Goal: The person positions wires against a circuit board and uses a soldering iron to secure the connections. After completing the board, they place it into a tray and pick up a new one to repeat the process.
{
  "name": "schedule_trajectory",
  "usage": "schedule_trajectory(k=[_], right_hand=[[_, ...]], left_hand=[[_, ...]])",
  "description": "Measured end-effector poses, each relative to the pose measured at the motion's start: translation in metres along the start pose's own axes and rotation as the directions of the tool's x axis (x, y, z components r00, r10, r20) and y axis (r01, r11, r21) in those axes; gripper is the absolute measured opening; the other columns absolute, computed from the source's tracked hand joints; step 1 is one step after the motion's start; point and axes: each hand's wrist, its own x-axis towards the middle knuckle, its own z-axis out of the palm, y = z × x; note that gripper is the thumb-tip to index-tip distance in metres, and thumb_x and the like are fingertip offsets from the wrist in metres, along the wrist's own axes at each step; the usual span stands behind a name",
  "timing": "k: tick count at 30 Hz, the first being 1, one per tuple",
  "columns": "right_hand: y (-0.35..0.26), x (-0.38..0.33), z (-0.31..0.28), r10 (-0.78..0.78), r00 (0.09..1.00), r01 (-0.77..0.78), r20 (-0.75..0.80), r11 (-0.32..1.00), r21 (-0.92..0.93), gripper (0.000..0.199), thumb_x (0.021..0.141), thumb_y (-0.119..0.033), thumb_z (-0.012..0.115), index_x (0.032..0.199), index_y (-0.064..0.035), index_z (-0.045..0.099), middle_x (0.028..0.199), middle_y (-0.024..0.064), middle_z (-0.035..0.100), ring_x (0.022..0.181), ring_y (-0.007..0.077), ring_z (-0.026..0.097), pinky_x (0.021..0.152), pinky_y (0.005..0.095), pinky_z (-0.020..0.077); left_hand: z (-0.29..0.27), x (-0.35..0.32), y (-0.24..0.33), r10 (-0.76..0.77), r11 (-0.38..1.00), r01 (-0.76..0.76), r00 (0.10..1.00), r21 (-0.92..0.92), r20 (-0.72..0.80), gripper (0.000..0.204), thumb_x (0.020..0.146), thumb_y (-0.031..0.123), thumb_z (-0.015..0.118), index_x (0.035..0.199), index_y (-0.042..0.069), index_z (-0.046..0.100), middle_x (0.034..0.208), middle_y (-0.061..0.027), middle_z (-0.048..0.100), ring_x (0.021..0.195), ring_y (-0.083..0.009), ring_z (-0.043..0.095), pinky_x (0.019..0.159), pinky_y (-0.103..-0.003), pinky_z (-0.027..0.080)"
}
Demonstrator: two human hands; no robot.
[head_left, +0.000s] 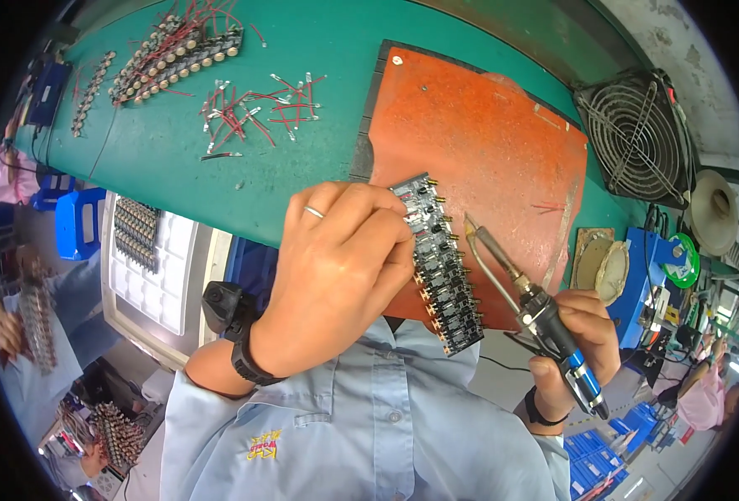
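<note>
Currently clamping board [446,271] in fingers of left hand [344,259], over near edge of mat [469,125]; gripping soldering iron [545,317] in curled fingers of right hand [588,338], with tip [471,225] just right of board.

Orange mat [469,117]: open passage over upper half, beyond the board strip [449,284]. Green bench [332,125]: free lane between mat and loose red wires [231,121]. Obstacles: soldering tool [545,313] slants right of strip, narrow gap between; left hand [340,263] blocks strip's upper left; fan [635,134] stands beyond mat's right edge.
</note>
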Motion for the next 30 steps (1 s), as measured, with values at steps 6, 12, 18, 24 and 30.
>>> schedule_trajectory(k=[6, 12, 18, 24, 30], right_hand=[[-0.003, 0.003, 0.003, 0.051, 0.986, -0.048, 0.157, 0.999, -0.021, 0.049, 0.064, -0.023, 0.085, 0.098, 0.003, 0.061, 0.089, 0.0179, 0.064, 0.081, 0.0288, 0.062, 0.073, 0.0379, 0.0492], [-0.007, 0.01, 0.005, 0.055, 0.972, -0.047, 0.227, 0.998, -0.042, 0.047, 0.062, -0.015, 0.087, 0.099, 0.0021, 0.063, 0.091, 0.0176, 0.066, 0.082, 0.0304, 0.064, 0.072, 0.0376, 0.0513], [-0.007, 0.015, 0.004, 0.042, 0.968, -0.027, 0.247, 0.998, -0.064, 0.047, 0.063, -0.016, 0.087, 0.099, 0.0022, 0.062, 0.09, 0.0175, 0.066, 0.082, 0.0297, 0.064, 0.072, 0.0368, 0.051], [0.002, 0.004, 0.002, -0.035, 0.999, 0.035, 0.029, 0.999, 0.025, 0.051, 0.068, -0.024, 0.085, 0.104, 0.0025, 0.058, 0.091, 0.0162, 0.063, 0.081, 0.0274, 0.062, 0.073, 0.0346, 0.0491], [0.005, -0.011, 0.007, 0.111, 0.982, -0.093, -0.153, 0.988, 0.121, 0.058, 0.072, -0.029, 0.083, 0.11, 0.0024, 0.053, 0.095, 0.014, 0.059, 0.081, 0.0249, 0.058, 0.074, 0.0338, 0.0466]], left_hand=[[0.002, 0.0, 0.001, 0.003, 1.0, -0.003, 1.0, -0.007, -0.003, 0.014, 0.068, 0.001, 0.071, 0.076, 0.006, 0.061, 0.093, -0.004, 0.062, 0.086, -0.0238, 0.055, 0.08, -0.035, 0.04], [0.002, 0.0, 0.001, 0.006, 1.0, -0.006, 1.0, 0.0, -0.006, 0.014, 0.068, 0.001, 0.071, 0.076, 0.005, 0.06, 0.092, -0.004, 0.062, 0.085, -0.0235, 0.055, 0.08, -0.035, 0.039], [0.004, 0.0, -0.001, 0.009, 1.0, -0.009, 1.0, -0.01, -0.011, 0.014, 0.068, 0.001, 0.071, 0.076, 0.005, 0.06, 0.092, -0.004, 0.062, 0.085, -0.0234, 0.055, 0.08, -0.035, 0.039], [0.002, 0.001, -0.002, 0.009, 1.0, -0.009, 1.0, -0.009, -0.015, 0.014, 0.068, 0.001, 0.071, 0.075, 0.006, 0.06, 0.092, -0.0035, 0.062, 0.086, -0.0236, 0.055, 0.08, -0.036, 0.039], [-0.002, -0.002, 0.004, 0.016, 0.998, -0.015, 1.0, 0.058, -0.025, 0.014, 0.068, 0.003, 0.07, 0.076, 0.008, 0.06, 0.092, -0.0026, 0.061, 0.086, -0.0234, 0.055, 0.085, -0.037, 0.038]])
